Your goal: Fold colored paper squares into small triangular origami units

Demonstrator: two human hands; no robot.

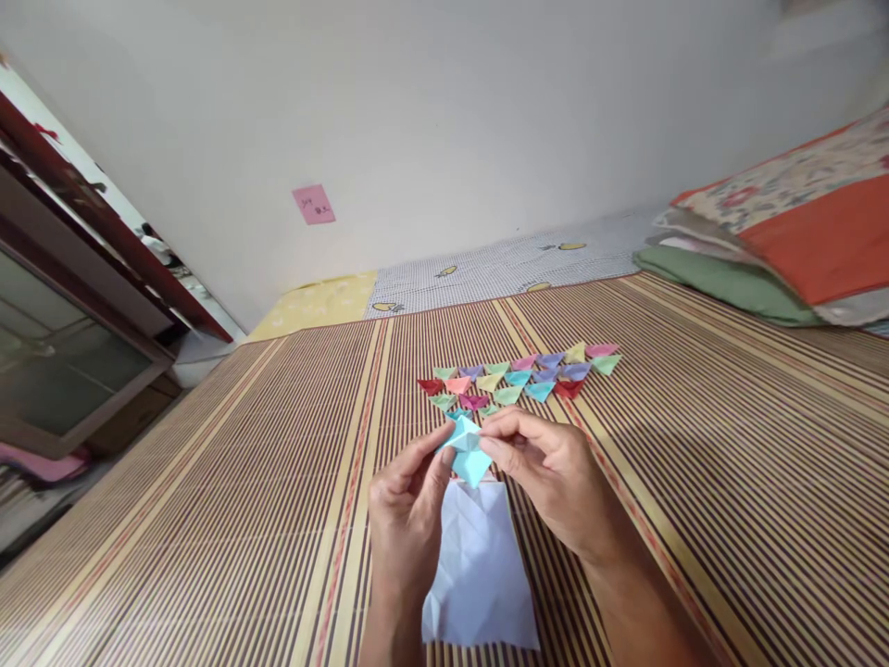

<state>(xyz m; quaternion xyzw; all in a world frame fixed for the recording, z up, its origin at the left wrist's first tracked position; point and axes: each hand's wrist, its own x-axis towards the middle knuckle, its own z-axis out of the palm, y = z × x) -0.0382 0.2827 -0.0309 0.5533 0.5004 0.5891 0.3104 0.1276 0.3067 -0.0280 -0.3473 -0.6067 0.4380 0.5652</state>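
Observation:
A light blue folded paper (470, 463), partly shaped with a raised pocket and a pointed lower flap, is held up between both hands. My left hand (409, 491) pinches its left side between thumb and fingers. On the right edge, my right hand (545, 463) grips it the same way. Below it a creased white sheet of paper (479, 565) lies on the striped mat. Just beyond my hands sit several small folded paper boats (510, 394) in rows, in red, pink, green, yellow, blue and purple.
The striped bamboo mat (208, 519) covers the surface. Folded bedding (798, 241) is piled at the right, by the wall. A pink note (314, 204) is stuck on the wall. At the left stands a glass-fronted cabinet (56, 343).

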